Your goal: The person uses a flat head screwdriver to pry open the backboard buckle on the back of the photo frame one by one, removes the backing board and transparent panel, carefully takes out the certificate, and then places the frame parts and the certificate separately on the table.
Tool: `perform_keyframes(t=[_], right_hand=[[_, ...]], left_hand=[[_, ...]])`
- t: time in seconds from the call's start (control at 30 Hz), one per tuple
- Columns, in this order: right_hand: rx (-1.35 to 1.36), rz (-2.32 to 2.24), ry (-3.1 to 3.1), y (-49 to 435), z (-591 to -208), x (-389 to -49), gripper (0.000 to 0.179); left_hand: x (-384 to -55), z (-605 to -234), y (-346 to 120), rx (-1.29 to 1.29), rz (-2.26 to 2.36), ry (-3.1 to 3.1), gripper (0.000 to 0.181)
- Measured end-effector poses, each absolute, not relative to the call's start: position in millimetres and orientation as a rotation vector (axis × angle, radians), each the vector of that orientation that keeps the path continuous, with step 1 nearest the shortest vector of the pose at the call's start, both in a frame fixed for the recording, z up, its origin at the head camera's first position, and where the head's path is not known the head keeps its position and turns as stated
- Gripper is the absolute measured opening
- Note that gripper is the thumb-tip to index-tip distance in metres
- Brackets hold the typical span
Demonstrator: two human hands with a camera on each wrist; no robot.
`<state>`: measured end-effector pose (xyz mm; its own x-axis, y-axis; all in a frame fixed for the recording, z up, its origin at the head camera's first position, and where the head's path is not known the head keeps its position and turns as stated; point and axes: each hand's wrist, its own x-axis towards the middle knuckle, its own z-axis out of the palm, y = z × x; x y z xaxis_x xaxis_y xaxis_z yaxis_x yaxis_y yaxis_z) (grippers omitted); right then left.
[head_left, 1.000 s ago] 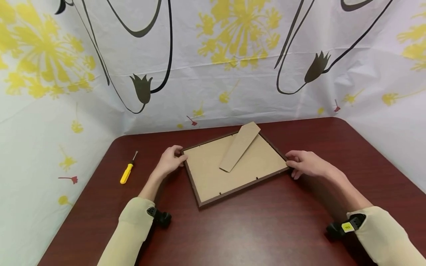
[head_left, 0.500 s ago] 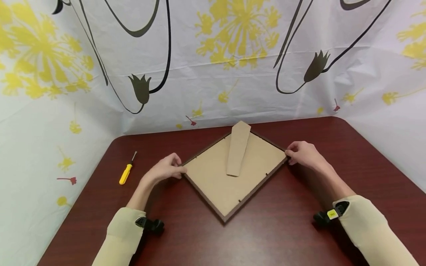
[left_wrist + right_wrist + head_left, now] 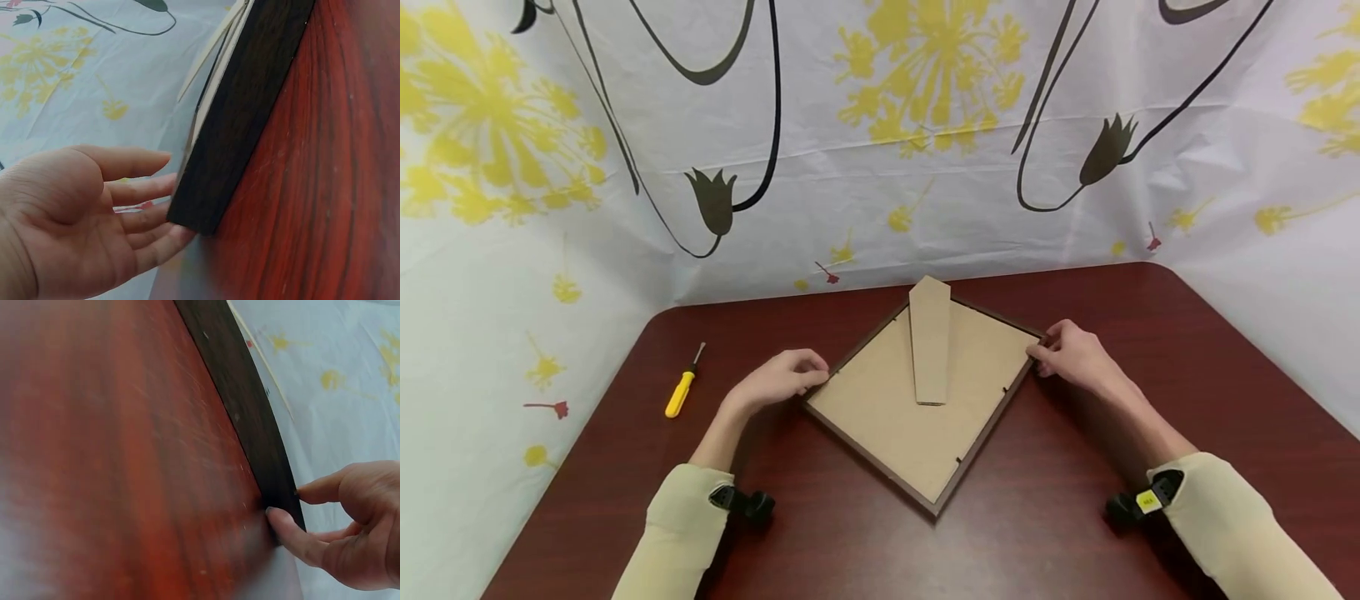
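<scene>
A picture frame lies back side up, showing its tan backing board, thin dark rim and small black tabs. Its cardboard easel stand points toward the far corner and stands slightly off the board at one end. At the frame's left corner is my left hand; in the left wrist view its fingers reach the dark rim while the thumb is apart from it. My right hand pinches the right corner, thumb and fingers around the rim in the right wrist view.
A yellow-handled screwdriver lies to the left on the dark red wooden table. Behind and beside the table hangs a white sheet printed with yellow flowers and dark stems.
The picture frame has turned on the table, its near corner swinging rightward and the easel stand now pointing away. Both hands have shifted along with its corners; the left thumb has come off the rim.
</scene>
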<state>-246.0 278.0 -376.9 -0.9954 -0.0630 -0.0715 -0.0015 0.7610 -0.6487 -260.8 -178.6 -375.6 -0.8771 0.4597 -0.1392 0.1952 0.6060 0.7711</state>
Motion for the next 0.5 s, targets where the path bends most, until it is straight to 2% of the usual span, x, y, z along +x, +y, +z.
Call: perform_keyframes(t=[0.13, 0.33, 0.5], right_hand=[[-0.026, -1.149, 2.769, 265, -376, -235, 0.061], [-0.044, -1.247, 2.679, 255, -377, -229, 0.031], [-0.075, -1.321, 2.631, 256, -380, -234, 0.022]], left_hand=[[-269, -380, -175, 0.518, 1.188, 2.513, 0.024], [-274, -384, -172, 0.530, 1.202, 2.513, 0.024], [-273, -385, -171, 0.545, 1.200, 2.466, 0.025]])
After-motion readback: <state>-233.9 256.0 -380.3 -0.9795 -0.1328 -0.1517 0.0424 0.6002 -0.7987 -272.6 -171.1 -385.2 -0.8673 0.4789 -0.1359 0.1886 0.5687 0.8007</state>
